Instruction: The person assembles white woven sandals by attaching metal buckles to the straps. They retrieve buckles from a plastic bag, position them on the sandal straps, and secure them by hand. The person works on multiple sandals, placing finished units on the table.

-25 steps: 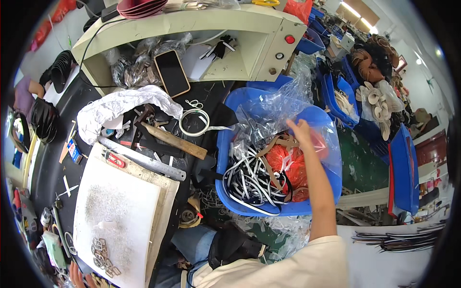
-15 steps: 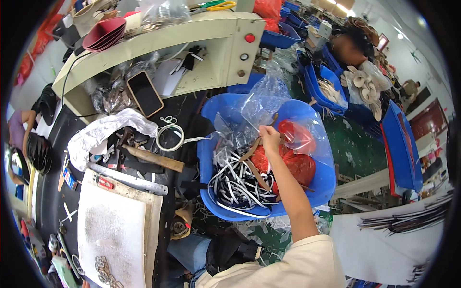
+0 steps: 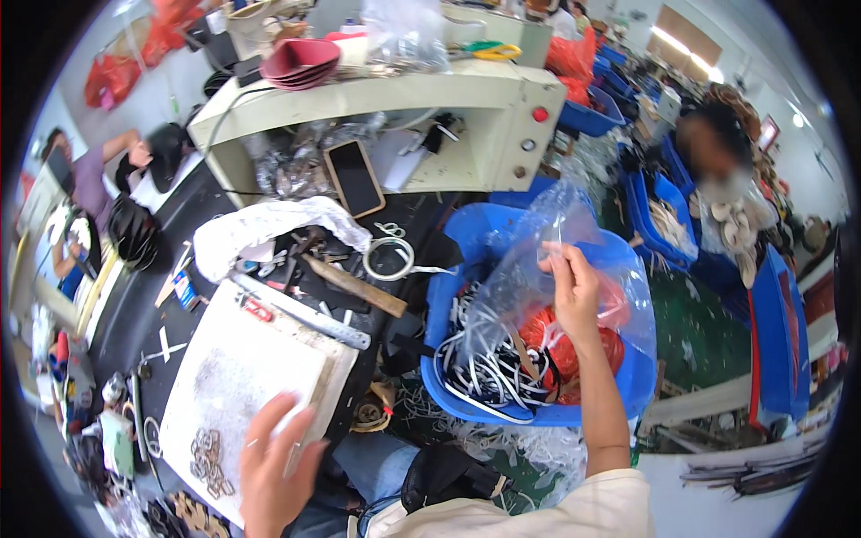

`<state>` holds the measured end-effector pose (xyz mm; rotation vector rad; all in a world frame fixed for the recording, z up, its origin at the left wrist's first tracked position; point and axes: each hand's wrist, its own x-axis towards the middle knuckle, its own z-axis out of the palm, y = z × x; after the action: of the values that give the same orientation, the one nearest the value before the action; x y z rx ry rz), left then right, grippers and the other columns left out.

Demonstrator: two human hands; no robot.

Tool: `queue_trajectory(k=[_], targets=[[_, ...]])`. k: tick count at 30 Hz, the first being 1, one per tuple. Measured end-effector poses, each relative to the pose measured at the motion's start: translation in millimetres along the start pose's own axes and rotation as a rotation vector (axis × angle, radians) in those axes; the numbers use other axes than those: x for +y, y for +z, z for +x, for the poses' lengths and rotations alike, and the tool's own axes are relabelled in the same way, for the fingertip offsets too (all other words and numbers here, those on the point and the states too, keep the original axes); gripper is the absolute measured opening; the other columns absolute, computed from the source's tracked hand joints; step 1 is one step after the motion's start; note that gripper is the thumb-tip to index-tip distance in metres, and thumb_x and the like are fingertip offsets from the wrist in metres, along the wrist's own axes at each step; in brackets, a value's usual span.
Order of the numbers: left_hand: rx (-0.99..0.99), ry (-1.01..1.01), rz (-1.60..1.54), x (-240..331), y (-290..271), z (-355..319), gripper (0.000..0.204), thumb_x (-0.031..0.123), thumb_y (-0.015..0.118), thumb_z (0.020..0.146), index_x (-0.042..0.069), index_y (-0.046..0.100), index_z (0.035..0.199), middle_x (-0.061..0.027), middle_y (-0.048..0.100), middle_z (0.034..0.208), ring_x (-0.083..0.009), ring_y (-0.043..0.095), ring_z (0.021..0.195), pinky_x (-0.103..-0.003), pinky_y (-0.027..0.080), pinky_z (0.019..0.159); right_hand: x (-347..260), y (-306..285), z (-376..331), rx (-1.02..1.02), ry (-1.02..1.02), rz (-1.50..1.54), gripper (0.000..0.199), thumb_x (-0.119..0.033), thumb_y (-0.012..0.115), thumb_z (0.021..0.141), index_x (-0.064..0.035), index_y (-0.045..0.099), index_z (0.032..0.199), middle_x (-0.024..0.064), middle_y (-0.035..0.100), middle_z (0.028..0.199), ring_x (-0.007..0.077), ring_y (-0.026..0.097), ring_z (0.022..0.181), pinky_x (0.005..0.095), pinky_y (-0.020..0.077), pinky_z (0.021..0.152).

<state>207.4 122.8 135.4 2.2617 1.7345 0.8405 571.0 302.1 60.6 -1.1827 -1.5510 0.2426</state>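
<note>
My right hand [image 3: 574,287] is raised over a blue plastic bin [image 3: 438,345], thumb and fingers pinching a clear plastic bag [image 3: 511,300] that hangs and spreads across the bin. Under the bag lie a tangle of black and white cords [image 3: 484,381] and a red plastic bag [image 3: 605,350]. Fingers apart and holding nothing, my left hand [image 3: 280,466] is at the lower edge, over the near right side of a white board [image 3: 260,359]. A cluster of small metal buckle-like pieces [image 3: 211,462] lies on that board, left of the hand.
A wooden-handled tool [image 3: 354,284], a tape roll [image 3: 388,258] and a white cloth [image 3: 278,229] lie beyond the board. Behind them stands a cream machine [image 3: 502,117] with a phone [image 3: 354,179] leaning in its opening. Other people work at far left and far right.
My left hand has come into view over the board. My right hand has lifted the clear bag higher, and it now spreads more widely over the bin. The whole view has shifted.
</note>
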Motion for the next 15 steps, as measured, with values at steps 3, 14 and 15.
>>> queue_trajectory(k=[3, 14, 15], targets=[[0.033, 0.258, -0.134, 27, 14, 52, 0.054, 0.003, 0.074, 0.069, 0.006, 0.055, 0.119, -0.0156, 0.048, 0.131, -0.0360, 0.046, 0.121, -0.042, 0.040, 0.098, -65, -11, 20, -0.323, -0.118, 0.064, 0.016, -0.002, 0.049, 0.091, 0.0018, 0.061, 0.101, 0.0101, 0.064, 0.076, 0.0159, 0.063, 0.068, 0.0259, 0.0475, 0.061], [-0.284, -0.149, -1.650, -28, 107, 92, 0.114, 0.048, 0.075, 0.071, 0.010, -0.002, 0.147, -0.0219, 0.015, 0.149, -0.0320, 0.024, 0.136, -0.043, 0.021, 0.111, -168, -51, 66, -0.510, -0.121, 0.726, 0.015, -0.013, 0.045, 0.096, -0.0010, 0.054, 0.096, 0.0069, 0.057, 0.071, 0.0133, 0.058, 0.053, 0.0239, 0.0450, 0.046], [-0.371, -0.023, -1.783, -26, 110, 78, 0.111, 0.054, 0.071, 0.073, 0.009, 0.002, 0.147, -0.0230, 0.026, 0.145, -0.0312, 0.031, 0.133, -0.044, 0.025, 0.109, -171, -50, 72, -0.478, -0.011, 0.653, 0.016, -0.015, 0.044, 0.097, -0.0009, 0.053, 0.099, 0.0064, 0.056, 0.071, 0.0126, 0.057, 0.051, 0.0229, 0.0435, 0.043]])
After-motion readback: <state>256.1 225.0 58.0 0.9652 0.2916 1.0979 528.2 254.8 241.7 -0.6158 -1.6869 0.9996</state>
